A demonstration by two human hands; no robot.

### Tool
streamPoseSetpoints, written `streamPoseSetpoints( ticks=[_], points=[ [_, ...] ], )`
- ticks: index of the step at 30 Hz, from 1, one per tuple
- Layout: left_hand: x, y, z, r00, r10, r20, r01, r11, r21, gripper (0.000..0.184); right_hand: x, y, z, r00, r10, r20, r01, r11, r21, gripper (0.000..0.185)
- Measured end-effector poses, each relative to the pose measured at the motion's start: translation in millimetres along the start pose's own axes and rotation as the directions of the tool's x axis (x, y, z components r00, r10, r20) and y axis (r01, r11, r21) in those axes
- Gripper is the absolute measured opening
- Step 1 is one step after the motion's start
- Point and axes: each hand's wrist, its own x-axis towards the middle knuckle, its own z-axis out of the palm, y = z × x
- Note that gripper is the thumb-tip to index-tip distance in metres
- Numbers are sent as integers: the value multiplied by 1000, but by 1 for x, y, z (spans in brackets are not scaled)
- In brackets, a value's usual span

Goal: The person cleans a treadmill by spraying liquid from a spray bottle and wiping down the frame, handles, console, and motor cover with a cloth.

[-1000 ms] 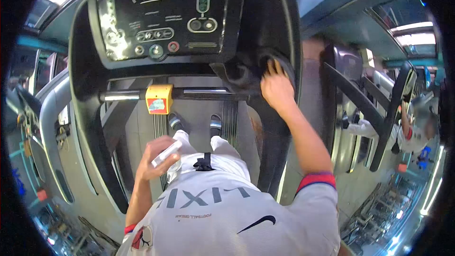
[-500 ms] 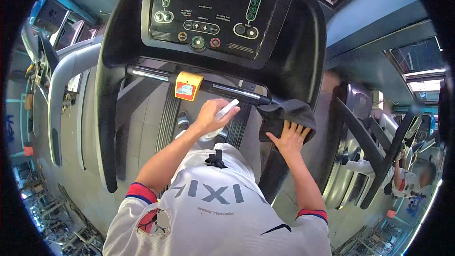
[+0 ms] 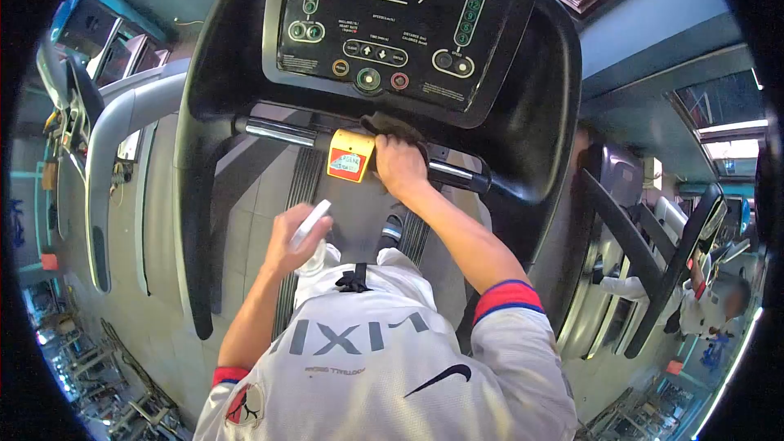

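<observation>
My left hand (image 3: 287, 237) is closed around a white spray bottle (image 3: 311, 224); its head points up and right, and its pale body shows below my fingers. My right hand (image 3: 400, 165) grips a dark cloth (image 3: 394, 126) wrapped over the treadmill's crossbar (image 3: 282, 131), just right of the yellow box with a red label (image 3: 349, 155). The fingers are bent over the bar and partly hidden by the cloth. Above them is the treadmill's black console (image 3: 376, 49) with its buttons and printed scales.
Another grey machine (image 3: 135, 114) stands to the left. On the right is a further treadmill (image 3: 608, 237), beside a mirror with a person's reflection (image 3: 714, 306). Below the bar lie the running deck and my sandalled foot (image 3: 392, 229).
My right hand has moved left with the cloth, from the crossbar's right end to beside the yellow box. My left hand with the spray bottle has moved down and left, away from the bar.
</observation>
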Motion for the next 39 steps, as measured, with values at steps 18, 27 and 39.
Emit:
streamPoseSetpoints(
  ticks=[18,27,39],
  points=[
    [-81,-113,-142,980,-186,-75,178,979,-103,32,115,-102,-46,916,303,264,-401,727,557,77],
    [-110,-169,-198,955,-238,-176,211,964,-160,37,138,-210,4,938,7,-346,-4,1000,7,63],
    [-118,-192,-232,947,-257,-194,227,960,-161,43,198,-300,47,843,177,-508,-153,984,88,68]
  ],
)
